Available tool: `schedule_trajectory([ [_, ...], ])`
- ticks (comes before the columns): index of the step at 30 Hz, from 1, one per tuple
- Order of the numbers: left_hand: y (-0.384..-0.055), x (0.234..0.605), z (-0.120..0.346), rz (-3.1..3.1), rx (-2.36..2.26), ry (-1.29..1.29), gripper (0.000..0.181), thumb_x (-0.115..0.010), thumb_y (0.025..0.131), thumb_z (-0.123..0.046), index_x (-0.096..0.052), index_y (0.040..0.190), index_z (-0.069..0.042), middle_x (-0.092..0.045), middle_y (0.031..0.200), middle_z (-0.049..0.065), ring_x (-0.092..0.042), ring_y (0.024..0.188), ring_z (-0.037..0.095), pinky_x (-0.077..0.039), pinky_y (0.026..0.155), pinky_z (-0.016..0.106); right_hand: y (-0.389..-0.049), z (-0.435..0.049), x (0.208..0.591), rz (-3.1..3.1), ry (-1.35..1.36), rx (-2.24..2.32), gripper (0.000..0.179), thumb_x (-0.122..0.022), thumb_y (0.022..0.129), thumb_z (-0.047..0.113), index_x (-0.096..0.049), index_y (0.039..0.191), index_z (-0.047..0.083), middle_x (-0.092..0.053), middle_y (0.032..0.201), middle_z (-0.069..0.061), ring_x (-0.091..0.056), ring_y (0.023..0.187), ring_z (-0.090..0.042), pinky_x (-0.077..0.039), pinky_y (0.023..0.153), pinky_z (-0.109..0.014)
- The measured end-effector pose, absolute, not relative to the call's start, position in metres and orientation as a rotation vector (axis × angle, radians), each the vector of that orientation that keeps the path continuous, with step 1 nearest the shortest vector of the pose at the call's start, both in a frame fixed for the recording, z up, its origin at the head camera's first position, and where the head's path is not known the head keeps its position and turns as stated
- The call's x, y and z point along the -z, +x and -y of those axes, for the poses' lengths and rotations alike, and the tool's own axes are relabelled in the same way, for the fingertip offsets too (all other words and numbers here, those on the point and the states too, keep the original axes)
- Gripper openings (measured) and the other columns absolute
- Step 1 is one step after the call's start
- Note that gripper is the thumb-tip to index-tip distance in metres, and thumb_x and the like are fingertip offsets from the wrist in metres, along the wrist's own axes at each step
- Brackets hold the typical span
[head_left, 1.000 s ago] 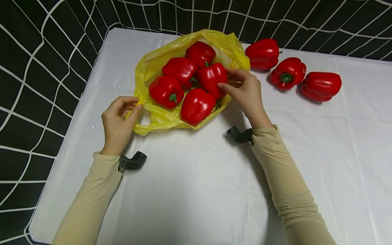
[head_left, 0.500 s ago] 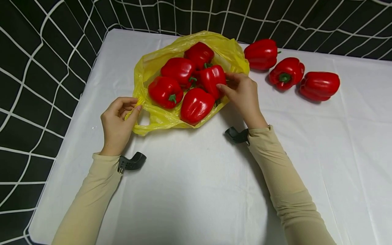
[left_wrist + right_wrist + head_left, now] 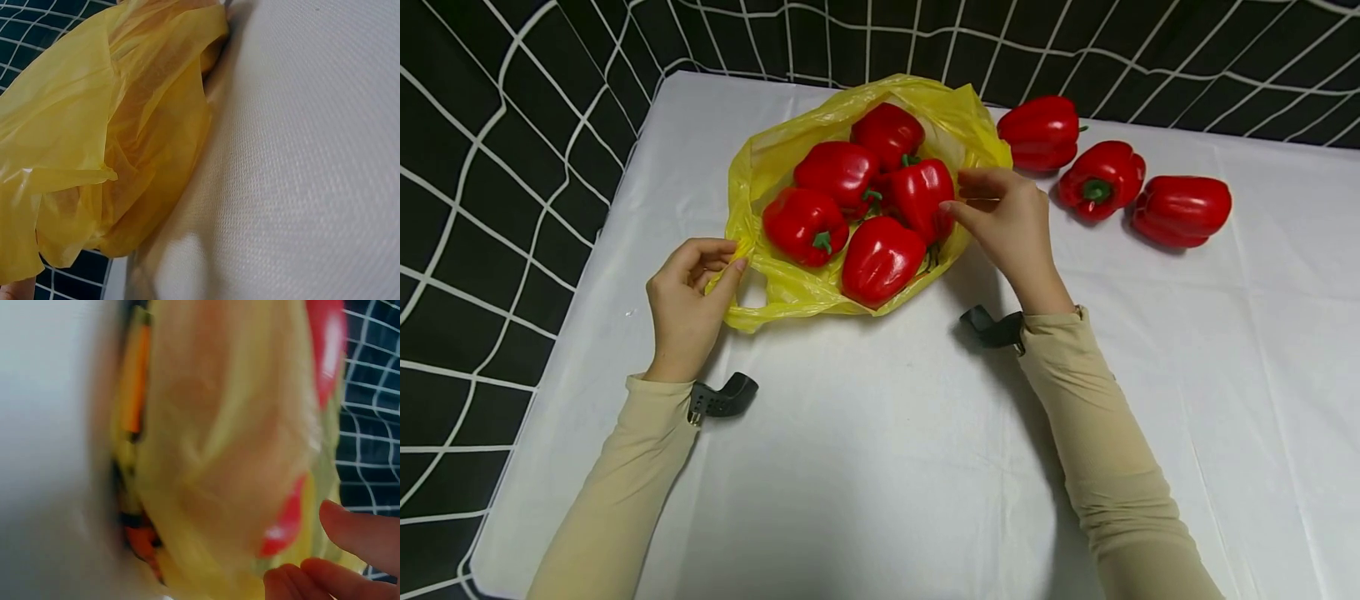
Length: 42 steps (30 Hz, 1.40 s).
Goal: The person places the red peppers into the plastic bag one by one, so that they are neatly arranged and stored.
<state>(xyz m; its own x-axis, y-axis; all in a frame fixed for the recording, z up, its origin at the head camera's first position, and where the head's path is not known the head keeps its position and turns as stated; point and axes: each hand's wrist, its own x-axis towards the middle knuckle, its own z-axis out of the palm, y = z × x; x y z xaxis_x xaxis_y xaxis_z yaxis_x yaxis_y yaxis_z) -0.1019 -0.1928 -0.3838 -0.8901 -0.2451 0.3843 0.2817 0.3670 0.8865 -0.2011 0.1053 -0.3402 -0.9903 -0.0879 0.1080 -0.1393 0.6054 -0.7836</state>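
A yellow plastic bag (image 3: pixel 805 287) lies with its mouth wide, several red bell peppers (image 3: pixel 883 260) inside. My left hand (image 3: pixel 688 304) pinches the bag's left edge beside its handle hole. In the left wrist view the yellow plastic (image 3: pixel 156 125) fills the upper left, and only a bit of a finger shows at the lower left. At the bag's right rim is my right hand (image 3: pixel 1011 225), thumb and fingers apart and gripping nothing, close by the rightmost bell pepper (image 3: pixel 925 196) in the bag. The right wrist view shows that thumb (image 3: pixel 359 531) over the plastic.
Three more red bell peppers, the far one (image 3: pixel 1041 133), the middle one (image 3: pixel 1102 181) and the near one (image 3: pixel 1182 211), lie right of the bag. White cloth (image 3: pixel 880 467) covers the table. White netting (image 3: pixel 1030 50) over black borders the back and left side.
My right hand has let go of the rightmost pepper in the bag and drawn slightly to the right. The pepper has settled a little lower. My left hand stays put on the bag.
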Motion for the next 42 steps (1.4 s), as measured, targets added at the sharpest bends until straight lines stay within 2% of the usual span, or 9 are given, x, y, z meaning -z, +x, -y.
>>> schedule_trajectory([
  [14,-0.102,0.384,0.192,2.18,1.547,-0.015,0.018,-0.068,0.08,0.01,-0.064,0.098,0.013,-0.064,0.091,0.02,-0.058,0.081,0.004,-0.05,0.078,0.016,-0.201,-0.144,0.309,2.801,0.084,-1.526,0.039,-0.074,0.083,0.017,-0.065,0.118,0.002,-0.065,0.113,-0.013,-0.062,0.096,-0.015,-0.053,0.081,-0.023],
  [18,-0.103,0.385,0.191,2.176,1.548,-0.021,0.018,-0.067,0.08,0.01,-0.063,0.097,0.013,-0.064,0.091,0.02,-0.058,0.081,0.004,-0.05,0.078,0.016,-0.203,-0.157,0.306,2.746,0.04,-1.555,0.04,-0.075,0.082,0.016,-0.065,0.118,0.003,-0.066,0.109,-0.009,-0.063,0.09,-0.01,-0.052,0.081,-0.021],
  [24,-0.103,0.385,0.191,2.178,1.547,-0.02,0.018,-0.067,0.081,0.01,-0.063,0.097,0.013,-0.063,0.091,0.02,-0.058,0.081,0.004,-0.05,0.077,0.016,-0.203,-0.18,0.303,2.593,-0.084,-1.716,0.041,-0.078,0.078,0.015,-0.067,0.116,0.003,-0.067,0.098,-0.002,-0.065,0.081,-0.008,-0.052,0.071,-0.015],
  [29,-0.102,0.384,0.191,2.189,1.543,-0.008,0.018,-0.068,0.081,0.009,-0.064,0.098,0.013,-0.064,0.09,0.02,-0.057,0.081,0.005,-0.05,0.077,0.015,-0.203,-0.199,0.3,2.506,-0.177,-1.742,0.04,-0.079,0.077,0.012,-0.068,0.115,0.004,-0.068,0.094,0.002,-0.063,0.086,-0.01,-0.051,0.074,-0.013],
  [33,-0.102,0.384,0.192,2.187,1.543,0.0,0.018,-0.068,0.081,0.009,-0.064,0.098,0.013,-0.064,0.09,0.02,-0.057,0.08,0.005,-0.05,0.076,0.015,-0.203,-0.215,0.3,2.451,-0.293,-1.784,0.045,-0.082,0.074,0.014,-0.067,0.116,0.006,-0.068,0.097,0.002,-0.061,0.091,-0.011,-0.049,0.072,-0.012],
  [42,-0.103,0.385,0.192,2.168,1.556,-0.02,0.019,-0.067,0.08,0.011,-0.063,0.099,0.013,-0.064,0.09,0.019,-0.057,0.079,0.007,-0.05,0.074,0.017,-0.204,-0.252,0.302,2.297,-0.534,-1.806,0.045,-0.083,0.071,0.013,-0.07,0.114,0.015,-0.065,0.105,0.003,-0.057,0.098,-0.008,-0.042,0.097,-0.019],
])
